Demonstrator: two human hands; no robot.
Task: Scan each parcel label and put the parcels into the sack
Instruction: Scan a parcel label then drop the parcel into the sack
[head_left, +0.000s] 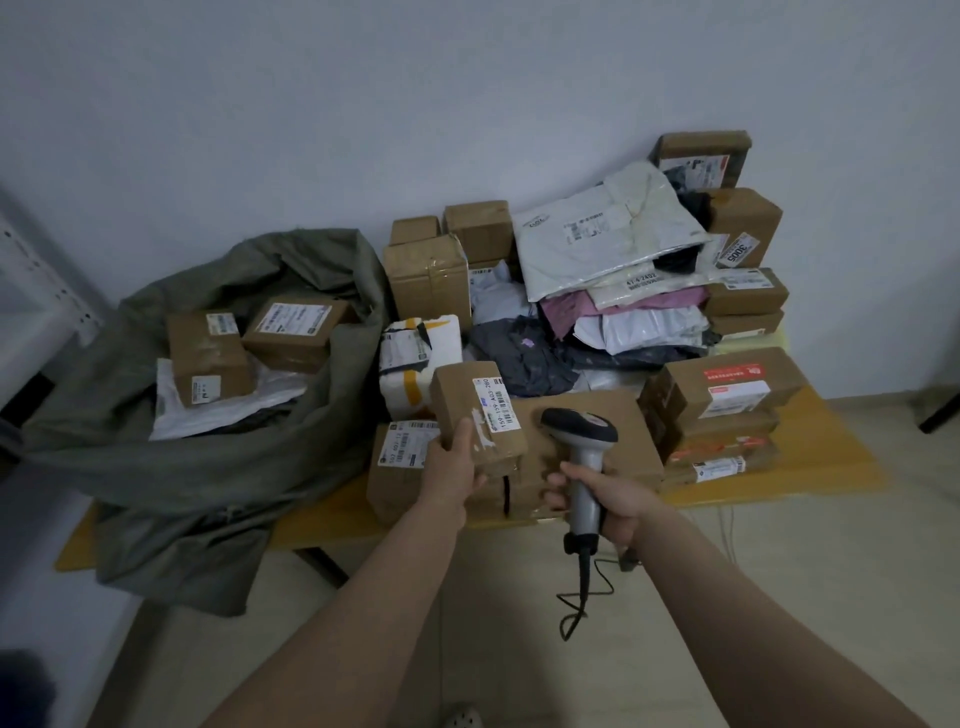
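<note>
My left hand (453, 462) grips a small brown cardboard parcel (467, 400) by its lower end, held above the table with its white barcode label (496, 404) facing up. My right hand (602, 499) holds a grey and black barcode scanner (581, 431) by the handle, its head just right of the label. The grey-green sack (208, 467) lies open on the table's left side with two brown boxes (208, 358) and a white bag inside.
A pile of brown boxes (722, 400) and white, grey and pink mailer bags (602, 239) covers the wooden table (810, 467) against the wall. The scanner's cable (582, 592) hangs below the table edge. A white metal shelf (31, 291) stands at the left.
</note>
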